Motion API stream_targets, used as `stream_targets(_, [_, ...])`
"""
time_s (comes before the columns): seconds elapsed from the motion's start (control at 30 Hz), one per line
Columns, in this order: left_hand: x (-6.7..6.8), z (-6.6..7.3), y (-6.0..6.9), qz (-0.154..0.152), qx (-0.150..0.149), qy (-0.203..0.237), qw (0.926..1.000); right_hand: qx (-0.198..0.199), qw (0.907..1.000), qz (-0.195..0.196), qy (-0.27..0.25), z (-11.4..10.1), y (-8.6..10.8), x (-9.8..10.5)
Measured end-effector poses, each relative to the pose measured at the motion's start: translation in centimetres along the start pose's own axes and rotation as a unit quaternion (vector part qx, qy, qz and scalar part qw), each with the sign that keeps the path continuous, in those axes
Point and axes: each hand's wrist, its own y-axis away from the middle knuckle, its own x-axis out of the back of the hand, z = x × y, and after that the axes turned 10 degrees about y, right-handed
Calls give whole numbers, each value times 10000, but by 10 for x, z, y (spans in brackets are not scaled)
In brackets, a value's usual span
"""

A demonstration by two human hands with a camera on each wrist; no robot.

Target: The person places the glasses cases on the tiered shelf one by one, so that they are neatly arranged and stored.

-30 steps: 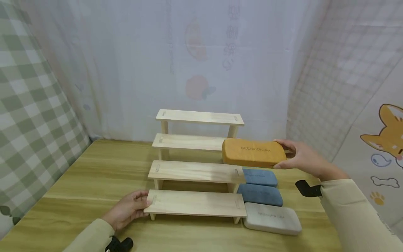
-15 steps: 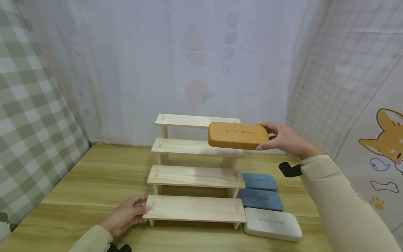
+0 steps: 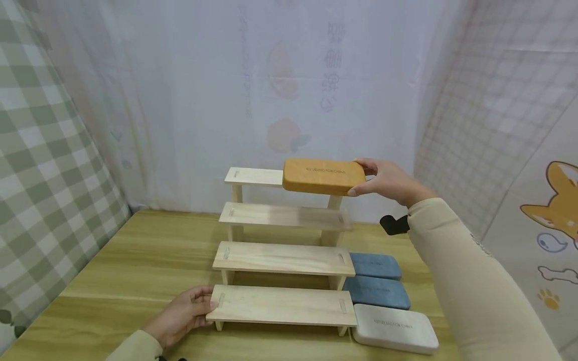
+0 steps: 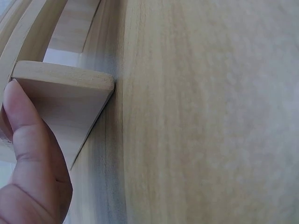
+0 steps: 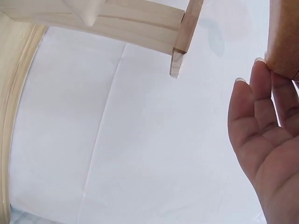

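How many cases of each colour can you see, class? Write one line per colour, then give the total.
Orange case: 1
Blue cases: 2
White case: 1
Total: 4 cases

Pretty even, soft light is filling the head view, with the orange case [image 3: 323, 176] throwing a faint shadow over the shelf board [image 3: 284, 215] below. Left wrist's table [image 4: 233, 116] is looking blurry; right wrist's white curtain [image 5: 140, 135] is nearly blowing out (wooden rack [image 5: 18, 107] edge is bowing, too).
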Motion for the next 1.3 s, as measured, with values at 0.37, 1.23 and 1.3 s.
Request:
stream_targets(0.37, [-4, -4, 1, -87, -112, 41, 9999, -51, 9997, -67, -239, -2, -22, -5])
stream_targets(1.23, [-10, -7, 4, -24, -124, 101, 9999, -24, 9991, -249, -328, -7, -49, -18])
stream_targets(1.3, [-11, -8, 4, -42, -136, 113, 9998, -6, 9992, -269, -303, -6, -50, -17])
